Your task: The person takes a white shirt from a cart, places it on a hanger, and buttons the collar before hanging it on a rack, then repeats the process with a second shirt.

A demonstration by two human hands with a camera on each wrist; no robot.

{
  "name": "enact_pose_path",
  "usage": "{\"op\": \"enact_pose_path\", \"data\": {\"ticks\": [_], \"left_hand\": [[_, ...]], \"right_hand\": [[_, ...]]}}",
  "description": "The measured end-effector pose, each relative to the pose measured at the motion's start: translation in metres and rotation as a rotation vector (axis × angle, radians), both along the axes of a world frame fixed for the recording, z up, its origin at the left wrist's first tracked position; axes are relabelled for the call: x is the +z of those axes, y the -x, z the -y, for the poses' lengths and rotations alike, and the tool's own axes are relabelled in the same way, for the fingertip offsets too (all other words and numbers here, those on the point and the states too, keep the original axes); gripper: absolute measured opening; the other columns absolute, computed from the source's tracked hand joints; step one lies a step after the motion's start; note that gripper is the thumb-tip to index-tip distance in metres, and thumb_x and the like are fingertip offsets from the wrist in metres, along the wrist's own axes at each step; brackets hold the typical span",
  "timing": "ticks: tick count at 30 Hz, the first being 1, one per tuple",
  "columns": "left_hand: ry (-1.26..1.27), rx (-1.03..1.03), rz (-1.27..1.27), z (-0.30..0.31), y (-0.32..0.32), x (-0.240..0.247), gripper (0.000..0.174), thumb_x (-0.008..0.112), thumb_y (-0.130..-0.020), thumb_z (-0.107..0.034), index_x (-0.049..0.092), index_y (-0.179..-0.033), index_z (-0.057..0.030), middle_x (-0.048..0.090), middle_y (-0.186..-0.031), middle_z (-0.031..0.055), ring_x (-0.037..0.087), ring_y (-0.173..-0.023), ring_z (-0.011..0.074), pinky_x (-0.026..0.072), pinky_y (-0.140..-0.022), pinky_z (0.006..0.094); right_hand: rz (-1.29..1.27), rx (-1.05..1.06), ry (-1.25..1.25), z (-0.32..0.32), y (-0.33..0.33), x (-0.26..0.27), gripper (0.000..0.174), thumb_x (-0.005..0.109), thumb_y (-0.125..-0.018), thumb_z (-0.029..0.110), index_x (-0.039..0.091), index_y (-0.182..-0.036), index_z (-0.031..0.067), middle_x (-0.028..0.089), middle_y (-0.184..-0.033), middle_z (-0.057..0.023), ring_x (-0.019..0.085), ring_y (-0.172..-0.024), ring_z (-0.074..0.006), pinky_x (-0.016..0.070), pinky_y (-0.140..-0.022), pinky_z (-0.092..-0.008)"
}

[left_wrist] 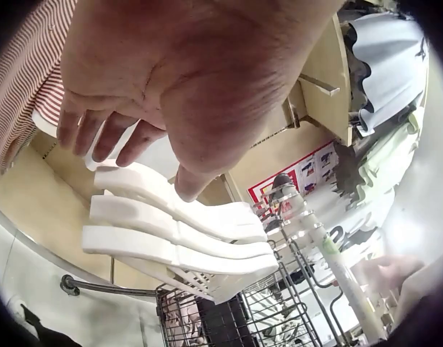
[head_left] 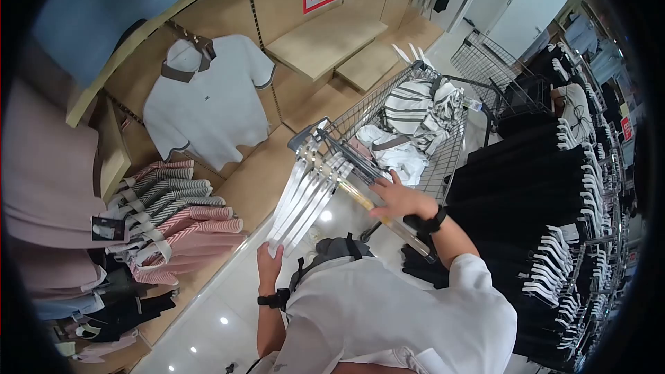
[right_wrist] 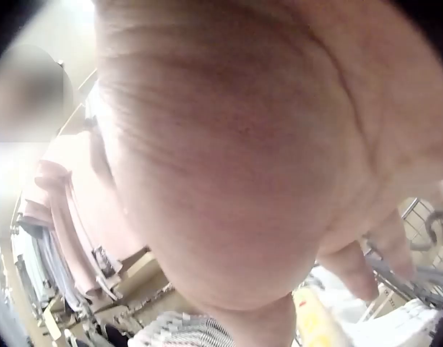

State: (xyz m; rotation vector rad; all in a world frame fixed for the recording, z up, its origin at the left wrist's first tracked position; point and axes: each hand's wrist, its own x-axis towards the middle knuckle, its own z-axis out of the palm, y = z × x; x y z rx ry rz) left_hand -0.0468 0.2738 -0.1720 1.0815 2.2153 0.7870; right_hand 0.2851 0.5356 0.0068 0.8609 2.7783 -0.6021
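Note:
White clothes hangers (head_left: 305, 197) hang in a row from the shopping cart's handle bar (head_left: 360, 199). My left hand (head_left: 270, 264) is at their lower ends, its thumb and fingertips around one hanger end. In the left wrist view the thumb overlaps the stacked hangers (left_wrist: 171, 242), and the fingers of that hand (left_wrist: 185, 79) hang over their near ends. My right hand (head_left: 405, 201), fingers spread, is above the handle bar. Striped and white garments (head_left: 415, 114) lie heaped inside the cart (head_left: 454, 163).
Striped and pink shirts (head_left: 183, 215) hang on the left below a displayed white polo shirt (head_left: 208, 100). Wooden shelves (head_left: 325, 38) line the wall. To the right stands a rack of black garments (head_left: 512, 187) on white hangers. Another cart (head_left: 488, 62) is farther back.

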Motion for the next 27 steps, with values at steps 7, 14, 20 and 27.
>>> {"op": "enact_pose_path", "data": {"ticks": [7, 14, 20, 27], "left_hand": [[0.034, 0.183, 0.133, 0.082, -0.023, -0.028, 0.047, 0.067, -0.089, -0.031, 0.057, -0.117, 0.0059, 0.058, -0.117, 0.0253, 0.055, -0.111, 0.0384, 0.0437, -0.098, 0.0418], [0.145, 0.323, 0.194, 0.160, -0.031, -0.048, 0.041, 0.067, -0.089, -0.028, 0.061, -0.114, 0.0026, 0.061, -0.114, 0.0220, 0.062, -0.100, 0.0342, 0.0501, -0.088, 0.0412], [0.175, 0.339, 0.266, 0.171, -0.039, -0.075, 0.038, 0.066, -0.089, -0.027, 0.062, -0.113, 0.0028, 0.062, -0.113, 0.0214, 0.064, -0.098, 0.0322, 0.0517, -0.085, 0.0392], [0.089, 0.189, 0.255, 0.102, -0.061, -0.061, 0.036, 0.064, -0.090, -0.025, 0.063, -0.111, 0.0034, 0.065, -0.109, 0.0202, 0.066, -0.091, 0.0287, 0.0526, -0.081, 0.0365]], "right_hand": [[-0.359, -0.651, 0.197, -0.129, -0.015, 0.000, 0.048, 0.063, -0.088, 0.042, 0.067, -0.105, -0.0027, 0.070, -0.089, -0.0166, 0.066, -0.080, -0.0260, 0.0519, -0.074, -0.0355], [0.154, -0.502, 0.181, -0.160, -0.055, 0.050, 0.049, 0.062, -0.088, 0.045, 0.068, -0.107, -0.0001, 0.070, -0.091, -0.0175, 0.067, -0.080, -0.0280, 0.0522, -0.073, -0.0368], [0.069, -0.544, -0.021, -0.116, -0.113, 0.110, 0.044, 0.060, -0.092, 0.036, 0.063, -0.117, -0.0002, 0.070, -0.103, -0.0150, 0.066, -0.094, -0.0251, 0.0507, -0.082, -0.0341], [0.081, -0.616, 0.176, -0.093, -0.209, 0.022, 0.044, 0.063, -0.089, 0.041, 0.067, -0.107, 0.0009, 0.069, -0.102, -0.0190, 0.066, -0.095, -0.0325, 0.0510, -0.082, -0.0392]]}}
